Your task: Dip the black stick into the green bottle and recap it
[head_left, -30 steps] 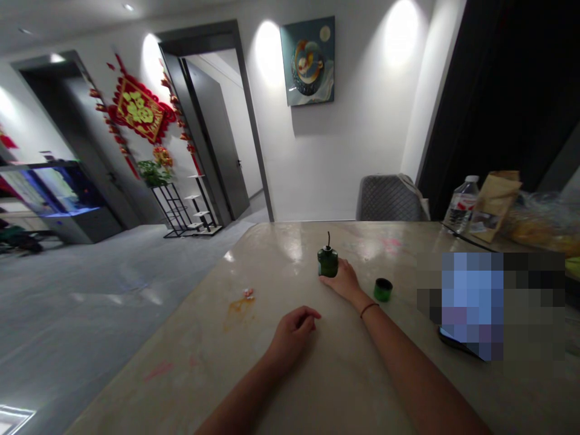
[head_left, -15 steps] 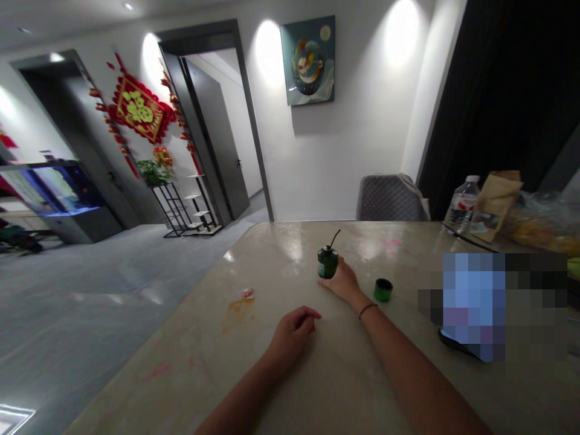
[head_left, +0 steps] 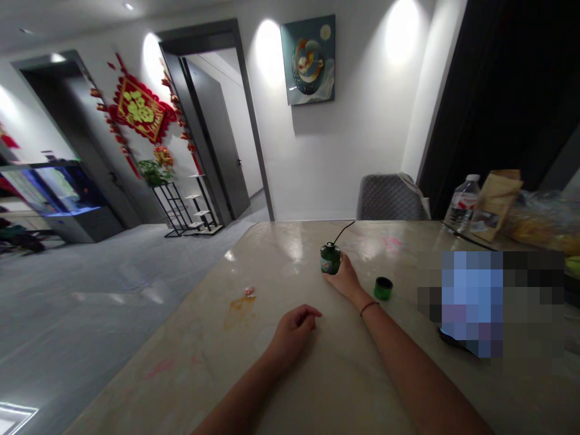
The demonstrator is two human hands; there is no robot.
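Observation:
A small dark green bottle (head_left: 330,258) stands on the beige marble table (head_left: 281,254), with a thin black tube rising from its top and leaning to the right. My right hand (head_left: 345,279) is shut around the bottle's lower right side, and my fingers hide part of it. Its round green cap (head_left: 383,288) stands upright a little to the right of my hand. My left hand (head_left: 293,333) rests on the table nearer me, fingers loosely curled around nothing.
An orange stain (head_left: 240,305) and a small scrap (head_left: 249,291) lie left of my hands. A pixelated patch (head_left: 471,302) covers the table at right. A water bottle (head_left: 462,204), paper bag (head_left: 495,202) and plastic bag (head_left: 539,223) stand at back right, beyond a grey chair (head_left: 390,199).
The bottle has turned in my right hand and shifted slightly right. Its black tube has swung from nearly upright to leaning right. My left hand has not moved.

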